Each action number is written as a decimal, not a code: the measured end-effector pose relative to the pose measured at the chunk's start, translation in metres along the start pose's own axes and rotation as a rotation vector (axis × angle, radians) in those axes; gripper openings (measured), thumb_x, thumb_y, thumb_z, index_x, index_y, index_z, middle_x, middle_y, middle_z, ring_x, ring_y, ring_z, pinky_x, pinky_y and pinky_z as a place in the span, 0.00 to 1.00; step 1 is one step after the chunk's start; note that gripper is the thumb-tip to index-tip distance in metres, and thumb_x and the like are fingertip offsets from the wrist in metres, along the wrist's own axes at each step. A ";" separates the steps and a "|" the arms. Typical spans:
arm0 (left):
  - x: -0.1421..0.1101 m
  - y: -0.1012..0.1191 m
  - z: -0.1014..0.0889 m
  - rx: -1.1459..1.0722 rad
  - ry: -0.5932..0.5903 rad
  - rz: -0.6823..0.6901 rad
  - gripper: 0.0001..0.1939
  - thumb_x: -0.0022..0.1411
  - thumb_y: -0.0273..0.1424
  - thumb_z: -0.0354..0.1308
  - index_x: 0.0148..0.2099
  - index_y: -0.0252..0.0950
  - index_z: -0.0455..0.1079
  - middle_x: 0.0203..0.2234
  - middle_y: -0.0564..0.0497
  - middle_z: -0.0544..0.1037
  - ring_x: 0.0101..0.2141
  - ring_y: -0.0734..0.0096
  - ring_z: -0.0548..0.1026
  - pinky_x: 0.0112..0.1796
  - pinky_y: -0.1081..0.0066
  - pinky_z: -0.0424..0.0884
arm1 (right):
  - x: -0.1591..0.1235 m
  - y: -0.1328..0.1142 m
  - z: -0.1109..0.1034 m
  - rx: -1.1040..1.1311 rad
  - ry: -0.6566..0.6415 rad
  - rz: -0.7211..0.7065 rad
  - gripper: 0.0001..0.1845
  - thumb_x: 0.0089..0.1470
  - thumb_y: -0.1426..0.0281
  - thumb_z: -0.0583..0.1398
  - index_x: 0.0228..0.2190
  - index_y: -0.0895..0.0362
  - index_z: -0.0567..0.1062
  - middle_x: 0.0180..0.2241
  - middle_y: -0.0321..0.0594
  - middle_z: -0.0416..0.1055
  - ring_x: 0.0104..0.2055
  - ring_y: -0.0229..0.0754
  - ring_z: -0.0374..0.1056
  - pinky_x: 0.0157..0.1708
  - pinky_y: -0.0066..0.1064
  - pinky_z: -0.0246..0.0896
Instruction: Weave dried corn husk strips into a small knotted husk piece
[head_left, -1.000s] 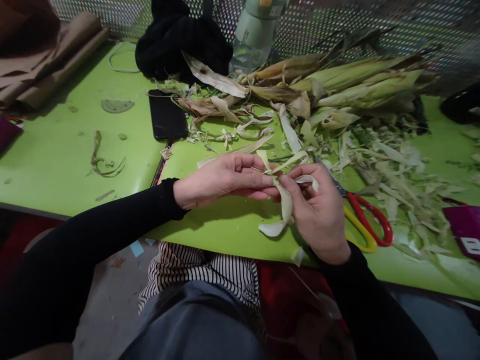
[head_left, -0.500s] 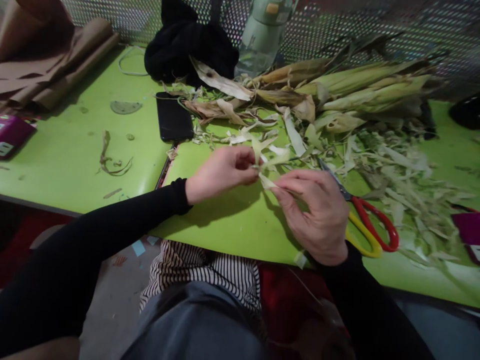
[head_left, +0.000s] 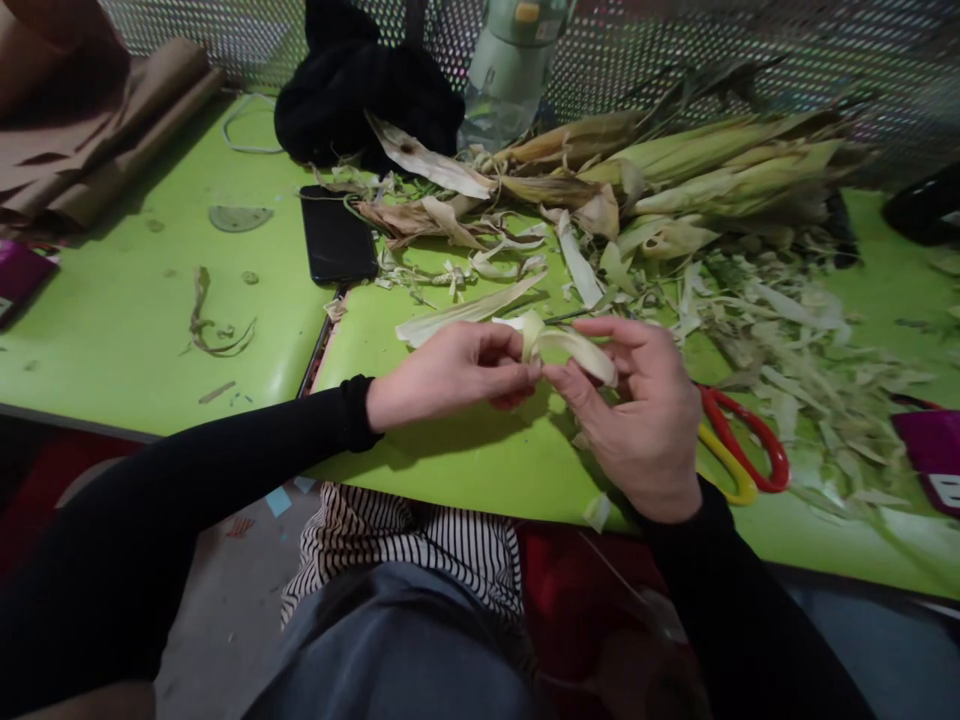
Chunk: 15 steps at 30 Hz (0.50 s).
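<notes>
My left hand (head_left: 450,375) and my right hand (head_left: 637,420) meet just above the near edge of the green table (head_left: 127,320). Both pinch a pale corn husk strip (head_left: 562,345) that curls between their fingertips. The left thumb and fingers are closed on its left end. The right fingers curl round its right part. Red and yellow scissors (head_left: 739,450) lie on the table just right of my right hand.
Unhusked corn ears (head_left: 720,165) are piled at the back right, with husk scraps (head_left: 787,340) spread below them. A black phone (head_left: 335,235), a black cloth (head_left: 360,80) and a green bottle (head_left: 510,65) stand at the back. Brown paper (head_left: 90,130) lies far left.
The long dangling husk strip has been gathered into a curled loop between the fingertips. Both hands have stayed over the table's near edge, the right fingers now wrapped closer round the strip.
</notes>
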<state>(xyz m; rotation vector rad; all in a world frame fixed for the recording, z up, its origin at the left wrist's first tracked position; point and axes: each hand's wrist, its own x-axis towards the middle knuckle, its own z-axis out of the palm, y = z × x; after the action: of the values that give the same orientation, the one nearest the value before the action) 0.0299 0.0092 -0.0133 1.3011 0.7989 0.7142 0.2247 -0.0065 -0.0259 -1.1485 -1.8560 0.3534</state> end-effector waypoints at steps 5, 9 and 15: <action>0.004 0.004 -0.007 -0.050 0.110 -0.085 0.10 0.67 0.28 0.57 0.32 0.31 0.66 0.24 0.53 0.76 0.25 0.83 0.74 0.33 0.77 0.73 | 0.007 0.000 -0.006 0.283 0.010 0.128 0.16 0.50 0.68 0.71 0.41 0.51 0.75 0.36 0.36 0.77 0.35 0.39 0.75 0.34 0.33 0.73; 0.002 0.000 -0.004 0.059 0.076 -0.093 0.10 0.66 0.26 0.57 0.30 0.32 0.65 0.22 0.55 0.75 0.23 0.82 0.73 0.29 0.78 0.71 | 0.004 -0.003 -0.005 0.354 0.017 0.051 0.14 0.50 0.71 0.70 0.39 0.51 0.75 0.35 0.34 0.77 0.34 0.39 0.77 0.33 0.31 0.75; -0.006 -0.002 0.007 0.337 -0.012 -0.058 0.03 0.61 0.25 0.59 0.33 0.32 0.70 0.22 0.55 0.76 0.24 0.80 0.72 0.26 0.78 0.65 | -0.003 -0.006 0.004 0.297 -0.090 0.023 0.12 0.53 0.69 0.70 0.39 0.47 0.76 0.37 0.35 0.79 0.36 0.43 0.78 0.37 0.38 0.77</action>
<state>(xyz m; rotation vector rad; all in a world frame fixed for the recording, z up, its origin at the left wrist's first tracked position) 0.0321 0.0003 -0.0144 1.5747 0.9725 0.5397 0.2187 -0.0116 -0.0261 -0.9633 -1.7952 0.6792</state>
